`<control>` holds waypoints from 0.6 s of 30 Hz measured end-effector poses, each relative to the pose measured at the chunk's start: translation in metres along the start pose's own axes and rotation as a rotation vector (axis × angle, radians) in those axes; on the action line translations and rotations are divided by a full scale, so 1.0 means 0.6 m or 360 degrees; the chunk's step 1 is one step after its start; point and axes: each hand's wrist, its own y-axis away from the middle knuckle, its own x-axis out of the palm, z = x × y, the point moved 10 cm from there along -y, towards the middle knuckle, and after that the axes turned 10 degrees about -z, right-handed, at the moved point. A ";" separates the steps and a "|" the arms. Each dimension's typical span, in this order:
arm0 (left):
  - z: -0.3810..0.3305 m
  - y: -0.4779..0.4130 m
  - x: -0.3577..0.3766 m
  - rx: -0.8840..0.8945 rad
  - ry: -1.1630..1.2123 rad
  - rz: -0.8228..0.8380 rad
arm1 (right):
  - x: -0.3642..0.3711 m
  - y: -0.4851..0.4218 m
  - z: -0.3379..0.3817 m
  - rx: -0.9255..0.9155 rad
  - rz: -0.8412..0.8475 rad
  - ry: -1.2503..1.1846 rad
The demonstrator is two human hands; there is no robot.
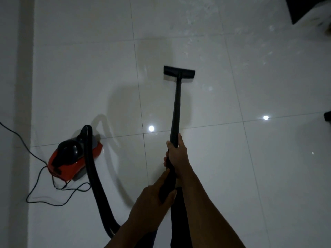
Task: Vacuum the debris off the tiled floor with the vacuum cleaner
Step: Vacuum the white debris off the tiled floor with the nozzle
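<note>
Currently we hold the black tube (176, 108) of the vacuum cleaner (71, 158) in both hands. The right hand (177, 154) is higher up, its fingers wrapped round the tube. The left hand (152, 199) is just below it, with fingers and thumb curled round the thicker grip. Straight ahead of our fingers, at the tube's far end, the flat head (179, 73) sits on the tiled floor (250, 158).

The debris (200, 22), as far as we can tell, is a faint scatter of pale specks well beyond the head and to the right of our fingers. It is too dim to be sure.

The likeliest trouble lies to the left of our fingers. The hose (91, 167) arcs from the red and black cleaner body and passes under our left arm. A long reach toward the specks could pull it taut and tip the body or drag it along. The cord (35, 158) lies in loose loops beside the body, where it could snag or catch a foot.

The low light may also make us miss specks.

The floor is large, glossy, pale tiles with thin joints, showing two bright lamp reflections. A pale wall (16, 68) runs far to the left of our fingers, and a dark object (308, 9) fills the far right corner.
</note>
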 end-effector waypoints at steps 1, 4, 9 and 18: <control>0.011 0.014 0.008 0.0003 -0.0047 0.0025 | -0.007 0.012 -0.016 0.0021 -0.0013 -0.0008; 0.049 0.040 0.034 -0.0007 -0.0102 0.0069 | -0.029 0.031 -0.051 0.0097 -0.0048 -0.0051; 0.057 0.056 0.060 0.0028 -0.0150 0.0088 | -0.052 0.037 -0.084 0.0171 -0.0063 -0.0062; 0.050 0.055 0.090 0.0108 -0.0097 0.0085 | -0.075 0.031 -0.100 0.0225 -0.0053 -0.0039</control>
